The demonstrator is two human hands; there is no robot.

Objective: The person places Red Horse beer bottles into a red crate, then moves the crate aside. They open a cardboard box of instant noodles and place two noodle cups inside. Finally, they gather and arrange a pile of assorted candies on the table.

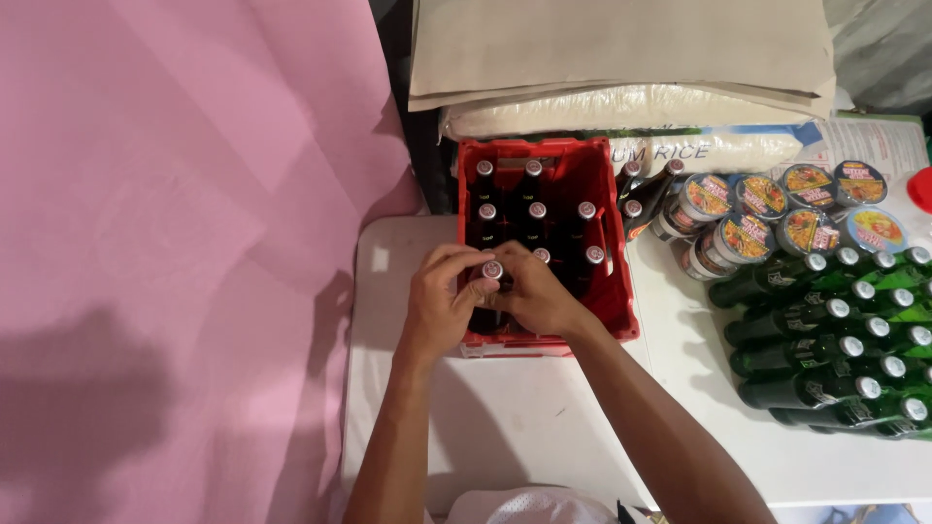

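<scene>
Red crate (612, 301) is the thing to orient by here, sitting on a white desk (524, 417). Both hands are together at its near left corner, wrapped around one dark bottle (491, 275) that stands upright in the crate. Left hand (439, 306) grips it from the left, right hand (536, 291) from the right, fingers closed in around the neck just under the silver cap. Only the cap and a bit of the neck show between the fingers, so I can't tell if the bottle is resting on the crate floor or lifted a little.

More dark capped bottles (536, 212) stand in rows further back in the crate; the back right part looks bare red.

Just right of the crate, a few dark bottles (649, 194) lie on their sides, leaning against its wall. Further right sits a bunch of round cups (767, 218) with colourful printed lids, tipped so the lids face up. Right of the crate and nearer than the cups, green bottles (825, 344) are stacked on their sides, caps pointing right.

Behind the crate there's a big rice sack (631, 112) with flattened cardboard (621, 44) on top. Left of the crate, past the desk edge, everything is covered by a pink cloth (175, 243). A red lid (920, 189) pokes in far right of the crate.
</scene>
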